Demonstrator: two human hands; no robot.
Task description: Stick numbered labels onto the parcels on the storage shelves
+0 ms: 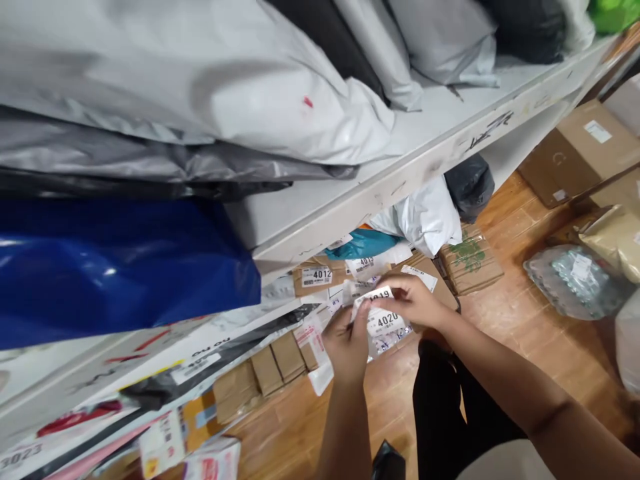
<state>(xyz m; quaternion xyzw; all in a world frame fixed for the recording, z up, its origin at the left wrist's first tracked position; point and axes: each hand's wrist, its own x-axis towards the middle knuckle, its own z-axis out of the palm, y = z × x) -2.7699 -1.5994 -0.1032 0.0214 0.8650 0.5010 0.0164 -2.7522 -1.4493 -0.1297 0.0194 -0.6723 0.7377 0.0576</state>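
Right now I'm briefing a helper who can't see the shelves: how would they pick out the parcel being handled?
Start at the white shelf stacked with grey poly bags, then drop below its front edge to floor level. There the left hand and right hand hold a small white packet. Unlike the brown boxes beside it, it carries a label reading 4020.

Grey bags point(200, 80) on shelf point(450, 143), blue bag point(115, 267) below

White metal shelf point(450, 143) carries grey plastic mailer bags point(240, 87). Small white labelled parcel point(383, 320) sits between left hand point(347, 347) and right hand point(410, 300), below shelf. Brown cardboard box point(575, 153) on wooden floor point(540, 333), far right.
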